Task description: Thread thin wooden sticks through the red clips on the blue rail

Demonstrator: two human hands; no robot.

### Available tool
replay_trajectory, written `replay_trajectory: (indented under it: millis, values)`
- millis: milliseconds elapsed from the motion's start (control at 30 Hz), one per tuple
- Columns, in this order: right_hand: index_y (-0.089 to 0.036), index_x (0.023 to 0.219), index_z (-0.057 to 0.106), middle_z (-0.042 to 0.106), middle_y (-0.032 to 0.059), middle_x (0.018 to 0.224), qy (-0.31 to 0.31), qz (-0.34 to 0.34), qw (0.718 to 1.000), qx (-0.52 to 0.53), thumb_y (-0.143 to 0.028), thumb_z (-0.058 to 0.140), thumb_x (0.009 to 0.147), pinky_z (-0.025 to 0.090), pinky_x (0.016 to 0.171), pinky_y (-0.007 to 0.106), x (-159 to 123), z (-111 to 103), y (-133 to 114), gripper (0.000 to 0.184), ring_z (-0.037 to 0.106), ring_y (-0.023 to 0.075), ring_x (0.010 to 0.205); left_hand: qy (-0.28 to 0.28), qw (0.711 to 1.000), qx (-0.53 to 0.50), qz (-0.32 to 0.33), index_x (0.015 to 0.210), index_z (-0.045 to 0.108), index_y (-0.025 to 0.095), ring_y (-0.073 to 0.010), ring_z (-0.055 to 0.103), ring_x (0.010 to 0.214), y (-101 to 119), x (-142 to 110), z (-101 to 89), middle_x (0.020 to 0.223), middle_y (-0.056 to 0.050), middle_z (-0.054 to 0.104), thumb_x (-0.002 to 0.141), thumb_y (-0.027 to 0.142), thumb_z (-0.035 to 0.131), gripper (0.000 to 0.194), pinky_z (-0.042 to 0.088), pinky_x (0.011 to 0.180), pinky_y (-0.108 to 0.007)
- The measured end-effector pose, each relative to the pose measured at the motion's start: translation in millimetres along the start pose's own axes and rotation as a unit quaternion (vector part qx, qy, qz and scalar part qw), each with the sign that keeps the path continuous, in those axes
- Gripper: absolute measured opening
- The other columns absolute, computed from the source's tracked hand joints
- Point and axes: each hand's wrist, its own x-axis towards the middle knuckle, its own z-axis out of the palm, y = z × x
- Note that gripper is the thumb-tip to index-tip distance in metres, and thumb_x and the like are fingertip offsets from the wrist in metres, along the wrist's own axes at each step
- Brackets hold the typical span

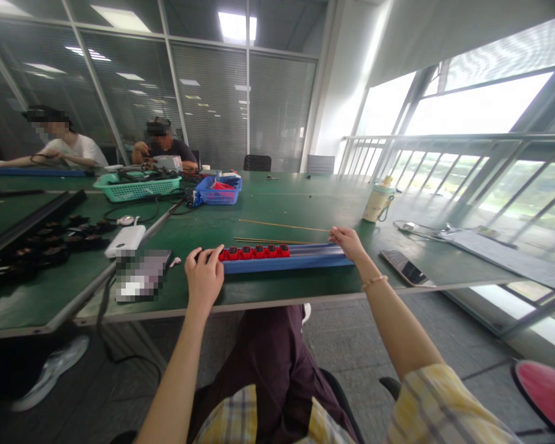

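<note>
Mid-frame near the table's front edge, a blue rail (289,264) holds red blocks (259,252). The half-curled left hand (205,271) hides its left end, grip unclear; the right hand (348,243) pinches a thin stick (282,224). Green tabletop (277,206) stretches beyond.

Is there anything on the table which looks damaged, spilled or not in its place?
Nothing looks damaged or spilled. Slightly odd: a single earbud lies loose beside the phone, with no second one visible.
</note>
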Motion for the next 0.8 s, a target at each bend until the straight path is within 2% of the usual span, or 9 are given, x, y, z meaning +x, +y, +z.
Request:
replay_trajectory:
  millis: [100,200,367,500,600,700,800]
  values:
    - [-0.019,0.065,0.060,0.056,0.0005,0.062,-0.002,-0.010,0.999,-0.041,-0.082,0.071,0.055,0.055,0.074,0.034,-1,1,-1,0.064,0.053,0.0127,0.060,0.000,1.000,0.000,0.003,0.128,0.065,0.024,-0.0316,0.041,0.124,0,0,0.1,0.115,-0.009,0.067,0.092,0.021,0.043,0.042,0.035,0.108,-0.049]
    - [-0.018,0.068,0.062,0.062,0.0039,0.066,-0.016,-0.020,0.992,-0.125,-0.082,0.063,0.063,0.055,0.076,0.035,-3,1,-3,0.064,0.061,0.0179,0.067,-0.002,1.000,-0.004,0.000,0.128,0.064,0.024,-0.0319,0.040,0.124,0,0,0.4,0.115,-0.010,0.067,0.091,0.021,0.043,0.043,0.035,0.108,-0.050]
    - [-0.017,0.077,0.071,0.072,0.0077,0.075,-0.029,-0.023,0.964,-0.265,-0.070,0.058,0.076,0.050,0.076,0.032,-4,2,-9,0.055,0.067,0.0234,0.079,-0.002,1.000,-0.007,-0.004,0.128,0.064,0.024,-0.0320,0.040,0.125,1,0,0.2,0.115,-0.010,0.066,0.090,0.020,0.044,0.043,0.034,0.108,-0.050]
    - [-0.017,0.076,0.073,0.072,0.0073,0.074,-0.023,-0.042,0.938,-0.343,-0.068,0.058,0.076,0.046,0.070,0.030,-5,7,-12,0.053,0.063,0.0217,0.073,-0.007,1.000,-0.010,-0.007,0.128,0.065,0.024,-0.0315,0.040,0.125,3,0,-1.2,0.115,-0.010,0.066,0.091,0.020,0.043,0.043,0.034,0.109,-0.050]
    - [-0.017,0.075,0.072,0.072,0.0070,0.074,-0.031,-0.043,0.929,-0.366,-0.065,0.063,0.074,0.045,0.069,0.030,-6,12,-12,0.049,0.062,0.0206,0.072,-0.006,1.000,-0.012,-0.008,0.127,0.065,0.024,-0.0314,0.040,0.124,3,1,-1.4,0.115,-0.010,0.067,0.092,0.020,0.043,0.042,0.034,0.109,-0.050]
    - [-0.017,0.076,0.073,0.073,0.0068,0.077,-0.038,-0.019,0.917,-0.396,-0.060,0.067,0.073,0.045,0.069,0.028,-2,15,-13,0.044,0.064,0.0204,0.075,-0.005,1.000,-0.011,-0.005,0.128,0.065,0.024,-0.0314,0.040,0.125,3,1,-1.0,0.115,-0.010,0.067,0.092,0.021,0.042,0.042,0.034,0.109,-0.049]
    - [-0.021,0.081,0.077,0.074,0.0057,0.079,-0.059,0.059,0.879,-0.469,-0.056,0.072,0.072,0.046,0.070,0.029,7,22,-17,0.037,0.066,0.0222,0.079,-0.005,1.000,-0.009,-0.007,0.128,0.064,0.024,-0.0317,0.040,0.125,2,1,-1.1,0.115,-0.010,0.066,0.091,0.020,0.043,0.042,0.034,0.109,-0.050]
